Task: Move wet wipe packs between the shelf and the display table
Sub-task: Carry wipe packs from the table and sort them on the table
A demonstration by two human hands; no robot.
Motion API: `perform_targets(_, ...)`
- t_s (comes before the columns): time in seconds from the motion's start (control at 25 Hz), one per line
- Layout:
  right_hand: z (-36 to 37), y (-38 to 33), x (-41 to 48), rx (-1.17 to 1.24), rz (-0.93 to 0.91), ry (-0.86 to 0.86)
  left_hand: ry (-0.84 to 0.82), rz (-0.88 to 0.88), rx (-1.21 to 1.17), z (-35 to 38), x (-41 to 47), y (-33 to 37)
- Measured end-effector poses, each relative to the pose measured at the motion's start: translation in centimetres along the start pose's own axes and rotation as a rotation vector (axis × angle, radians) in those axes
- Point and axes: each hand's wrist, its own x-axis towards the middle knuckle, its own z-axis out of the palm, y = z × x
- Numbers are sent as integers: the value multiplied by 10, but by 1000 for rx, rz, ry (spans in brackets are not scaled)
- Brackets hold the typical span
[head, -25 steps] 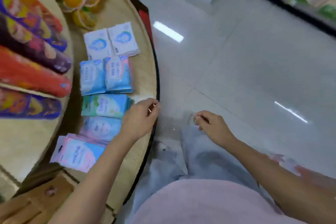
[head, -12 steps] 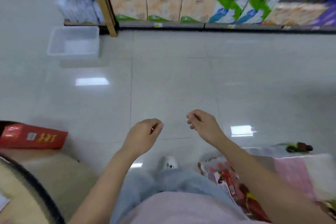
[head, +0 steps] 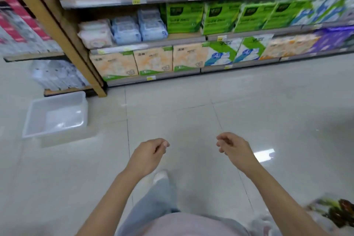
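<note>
Pale blue wet wipe packs (head: pixel 139 28) stand on the middle shelf (head: pixel 153 45), well apart from the left hand (head: pixel 148 152) and right hand (head: pixel 232 146), both loosely curled and empty; the packs look soft, light, probably slippery, best gripped across the sides.
</note>
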Motion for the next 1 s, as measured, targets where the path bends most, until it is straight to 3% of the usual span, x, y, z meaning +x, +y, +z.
perform_targets(0.24,-19,-42,101,56,100,36,78,177,85,-130,184,85)
perform_targets(0.44,-50,-75,230,77,68,-11,246,227,70,-183,323,136)
perform_targets(0.56,-91,-127,326,-13,-34,-62,261,162,-38,-178,381,158)
perform_targets(0.8,-166,-269,484,-161,-372,-55,116,43,-129,-161,461,187)
perform_targets(1.0,-169,-358,567,-138,-533,-61,215,133,-197,-204,531,215)
